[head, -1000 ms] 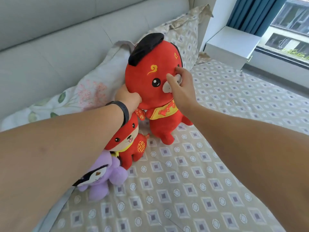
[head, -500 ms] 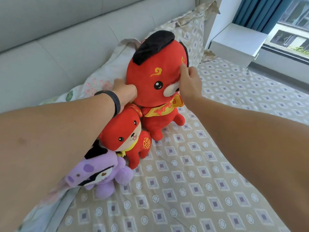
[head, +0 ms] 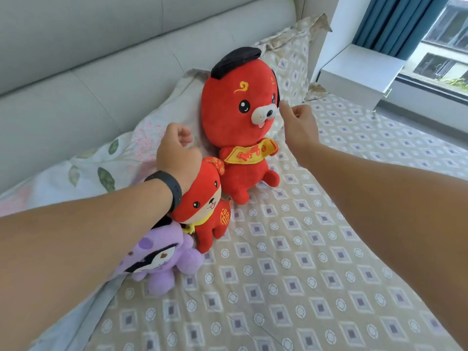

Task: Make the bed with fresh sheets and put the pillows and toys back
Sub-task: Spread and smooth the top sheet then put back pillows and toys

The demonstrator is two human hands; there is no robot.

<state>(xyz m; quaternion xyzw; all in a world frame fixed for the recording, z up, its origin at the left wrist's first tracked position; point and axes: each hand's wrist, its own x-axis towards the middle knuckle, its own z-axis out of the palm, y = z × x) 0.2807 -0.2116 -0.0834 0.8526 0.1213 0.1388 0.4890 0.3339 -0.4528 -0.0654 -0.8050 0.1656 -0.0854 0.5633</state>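
Head view, starting nearest the camera: two bare forearms reach forward over a patterned sheet (head: 291,287) of beige cloth printed with squares and rings, which covers the bed. Under the left forearm sits a purple plush toy (head: 162,259), partly hidden by the arm. Just behind it, touching it, a small red plush dog (head: 205,211) sits upright, its head just under the left wrist, which wears a black wristband (head: 169,184). Beyond that, a large red plush dog (head: 243,117) with a black cap and a yellow sash sits upright on the sheet, its back against the pillows. The left hand (head: 177,150) hovers just beside the big dog's left flank, its fingers loosely curled into the palm with nothing in them; a narrow gap of pillow shows between the knuckles and the toy. The right hand (head: 298,125) hangs just off the toy's snout side, fingers curled inward and holding nothing, the thumb tip very near the dog's cheek; whether it touches cannot be told. Behind the toys a floral pillow (head: 101,160) lies along the padded grey headboard (head: 88,72), and a patterned pillow (head: 288,62) leans in the corner. Farther right stand a white bedside cabinet (head: 354,72), a blue curtain (head: 395,21) and a window (head: 445,46).
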